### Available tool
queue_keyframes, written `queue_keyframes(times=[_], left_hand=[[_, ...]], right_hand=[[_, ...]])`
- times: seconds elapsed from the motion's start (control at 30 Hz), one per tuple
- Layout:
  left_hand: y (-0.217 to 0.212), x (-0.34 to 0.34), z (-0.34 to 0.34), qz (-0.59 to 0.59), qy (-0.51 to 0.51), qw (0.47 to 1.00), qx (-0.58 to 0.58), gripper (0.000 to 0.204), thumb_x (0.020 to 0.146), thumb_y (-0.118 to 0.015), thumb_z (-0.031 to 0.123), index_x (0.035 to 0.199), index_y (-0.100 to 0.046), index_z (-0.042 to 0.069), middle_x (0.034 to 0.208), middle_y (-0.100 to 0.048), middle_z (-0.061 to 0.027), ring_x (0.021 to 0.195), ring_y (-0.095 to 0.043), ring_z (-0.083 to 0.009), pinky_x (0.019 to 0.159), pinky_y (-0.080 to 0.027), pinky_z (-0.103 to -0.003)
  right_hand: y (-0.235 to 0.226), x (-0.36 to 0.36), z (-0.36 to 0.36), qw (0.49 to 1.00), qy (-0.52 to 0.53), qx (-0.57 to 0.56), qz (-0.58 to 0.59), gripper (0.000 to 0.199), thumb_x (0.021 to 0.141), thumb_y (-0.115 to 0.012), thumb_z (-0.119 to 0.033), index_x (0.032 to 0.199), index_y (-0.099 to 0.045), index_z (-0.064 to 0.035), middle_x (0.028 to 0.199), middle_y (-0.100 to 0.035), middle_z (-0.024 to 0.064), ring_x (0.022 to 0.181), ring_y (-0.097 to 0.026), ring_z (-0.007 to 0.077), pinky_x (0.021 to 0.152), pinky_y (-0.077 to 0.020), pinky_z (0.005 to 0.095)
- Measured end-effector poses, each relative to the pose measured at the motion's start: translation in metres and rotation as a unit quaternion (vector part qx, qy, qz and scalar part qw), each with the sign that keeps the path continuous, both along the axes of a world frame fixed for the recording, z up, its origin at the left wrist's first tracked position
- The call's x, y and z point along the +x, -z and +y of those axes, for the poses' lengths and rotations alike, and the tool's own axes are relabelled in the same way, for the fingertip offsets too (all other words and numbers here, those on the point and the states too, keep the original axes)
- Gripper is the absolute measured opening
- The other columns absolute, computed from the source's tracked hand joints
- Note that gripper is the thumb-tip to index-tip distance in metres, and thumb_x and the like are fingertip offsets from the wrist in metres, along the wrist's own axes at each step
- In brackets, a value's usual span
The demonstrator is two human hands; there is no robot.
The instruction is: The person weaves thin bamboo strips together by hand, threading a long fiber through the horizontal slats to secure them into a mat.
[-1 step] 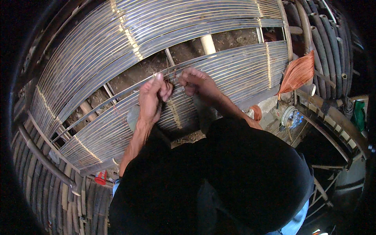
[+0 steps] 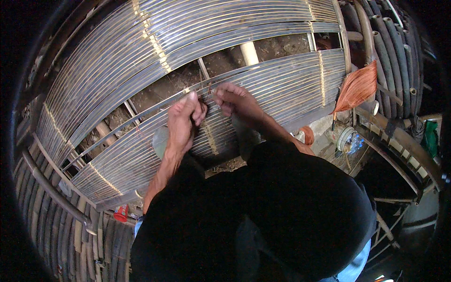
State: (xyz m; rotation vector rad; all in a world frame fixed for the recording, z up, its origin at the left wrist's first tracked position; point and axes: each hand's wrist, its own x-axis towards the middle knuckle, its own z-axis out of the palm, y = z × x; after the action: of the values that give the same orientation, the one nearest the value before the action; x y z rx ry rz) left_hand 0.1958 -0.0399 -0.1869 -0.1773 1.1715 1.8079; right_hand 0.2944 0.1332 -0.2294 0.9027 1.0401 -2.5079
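Observation:
I bend over a curved panel of thin split bamboo slats [image 2: 282,80]. My left hand [image 2: 184,121] and my right hand [image 2: 235,101] meet at the upper edge of the near band of slats, by a single slat [image 2: 141,115] that crosses the gap. Both pinch a thin dark tie strand [image 2: 206,91] that sticks up between them, fingers curled tight. My black-clad body [image 2: 282,211] hides the lower part of the panel.
A second, wider band of slats [image 2: 141,51] lies beyond a gap showing earth and a pale pole [image 2: 249,52]. An orange fibre bundle [image 2: 358,87] hangs at right. Round bamboo poles [image 2: 51,225] lie stacked at lower left, with a red container [image 2: 121,212] beside them.

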Motion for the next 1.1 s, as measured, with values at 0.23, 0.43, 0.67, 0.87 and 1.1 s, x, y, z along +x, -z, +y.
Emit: queue_keyframes(times=[0.23, 0.43, 0.67, 0.87, 1.1], left_hand=[[-0.013, 0.004, -0.003, -0.005, -0.001, 0.991, -0.135, 0.032, 0.104, -0.059, 0.028, 0.085, -0.067, 0.003, 0.066, -0.053, 0.0018, 0.059, -0.044, -0.0069, 0.053, -0.032, -0.023], [0.024, -0.001, -0.002, -0.021, 0.068, 0.979, -0.191, 0.015, 0.095, -0.067, 0.013, 0.097, -0.074, 0.0, 0.072, -0.064, 0.0015, 0.059, -0.047, -0.0056, 0.052, -0.035, -0.021], [0.035, -0.001, 0.005, 0.056, 0.084, 0.971, -0.217, 0.019, 0.094, -0.068, 0.015, 0.085, -0.075, 0.0, 0.069, -0.066, 0.0007, 0.054, -0.048, -0.0067, 0.05, -0.037, -0.026], [0.036, 0.002, 0.011, 0.327, 0.1, 0.886, -0.314, 0.017, 0.09, -0.069, 0.013, 0.089, -0.073, -0.003, 0.066, -0.064, -0.0096, 0.053, -0.055, -0.0154, 0.054, -0.045, -0.034], [0.026, -0.008, 0.017, 0.443, 0.114, 0.84, -0.291, 0.013, 0.086, -0.068, 0.009, 0.091, -0.073, -0.002, 0.072, -0.062, -0.0184, 0.062, -0.061, -0.0274, 0.06, -0.047, -0.038]], right_hand=[[-0.002, 0.004, -0.002, 0.994, -0.058, 0.052, 0.078, 0.016, 0.101, -0.061, -0.018, 0.112, -0.062, -0.0058, 0.088, -0.062, 0.0011, 0.063, -0.05, 0.0059, 0.06, -0.0426, 0.0224], [-0.004, -0.006, -0.008, 0.973, -0.053, 0.189, 0.125, 0.016, 0.1, -0.064, -0.015, 0.11, -0.066, -0.0024, 0.086, -0.065, 0.0026, 0.073, -0.058, 0.0068, 0.065, -0.0467, 0.0215], [0.003, -0.013, -0.011, 0.918, -0.059, 0.386, 0.072, 0.015, 0.095, -0.069, -0.008, 0.108, -0.067, -0.0007, 0.093, -0.071, 0.0066, 0.087, -0.066, 0.0084, 0.078, -0.0539, 0.0258], [0.001, -0.027, -0.005, 0.737, -0.121, 0.631, 0.212, 0.019, 0.086, -0.071, -0.004, 0.105, -0.072, -0.0031, 0.097, -0.071, 0.015, 0.089, -0.07, 0.0302, 0.081, -0.056, 0.0372], [0.014, -0.032, 0.006, 0.712, -0.149, 0.628, 0.277, 0.019, 0.084, -0.071, -0.005, 0.103, -0.072, -0.0051, 0.102, -0.071, 0.0152, 0.097, -0.067, 0.0349, 0.084, -0.0548, 0.0424]])
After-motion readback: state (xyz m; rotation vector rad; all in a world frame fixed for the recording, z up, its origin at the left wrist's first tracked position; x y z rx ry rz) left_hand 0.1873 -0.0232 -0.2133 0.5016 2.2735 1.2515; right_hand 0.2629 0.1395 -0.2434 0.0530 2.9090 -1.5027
